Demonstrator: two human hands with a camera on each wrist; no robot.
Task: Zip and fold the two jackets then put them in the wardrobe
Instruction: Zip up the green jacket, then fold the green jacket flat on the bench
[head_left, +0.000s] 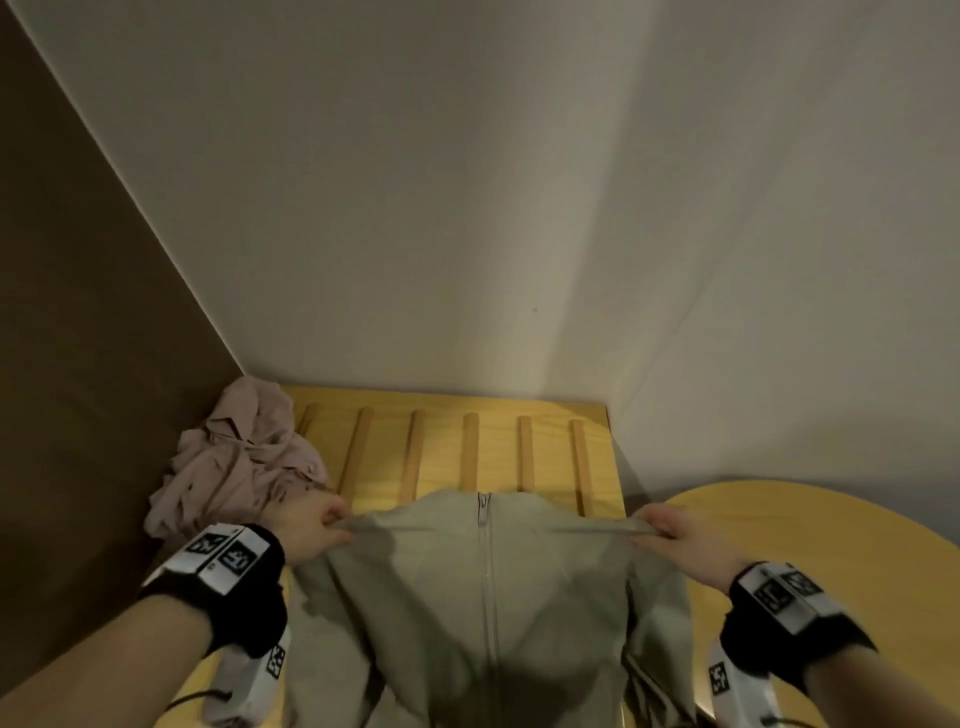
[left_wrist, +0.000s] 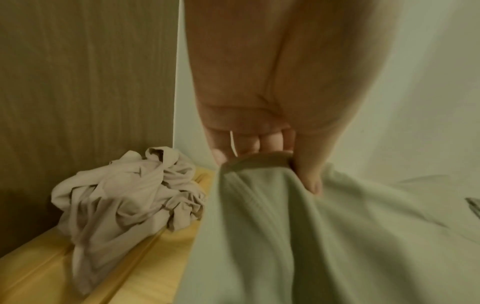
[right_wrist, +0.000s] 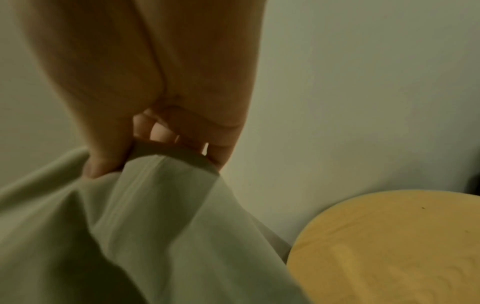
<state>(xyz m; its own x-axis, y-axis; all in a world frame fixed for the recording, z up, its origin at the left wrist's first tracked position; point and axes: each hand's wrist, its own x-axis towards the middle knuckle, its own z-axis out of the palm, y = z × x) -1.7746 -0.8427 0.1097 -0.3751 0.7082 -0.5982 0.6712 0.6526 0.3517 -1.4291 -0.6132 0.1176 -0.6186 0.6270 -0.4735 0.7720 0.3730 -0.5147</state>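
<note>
A pale green jacket (head_left: 483, 597) hangs spread between my two hands, its zip closed up to the collar. My left hand (head_left: 317, 525) pinches its left shoulder edge, thumb over the fabric (left_wrist: 259, 226). My right hand (head_left: 670, 535) grips the right shoulder edge, fingers curled round the hem (right_wrist: 168, 185). A second jacket, pinkish beige (head_left: 239, 462), lies crumpled in the back left corner of the yellow slatted bed base (head_left: 550, 415); in the left wrist view this pink jacket (left_wrist: 124, 197) sits just left of the green one.
A brown wooden panel (head_left: 93, 338) rises at the left, white walls (head_left: 467, 182) behind and to the right. A round yellow table (head_left: 810, 525) stands at the right, close to my right hand, with its top (right_wrist: 389, 246) bare.
</note>
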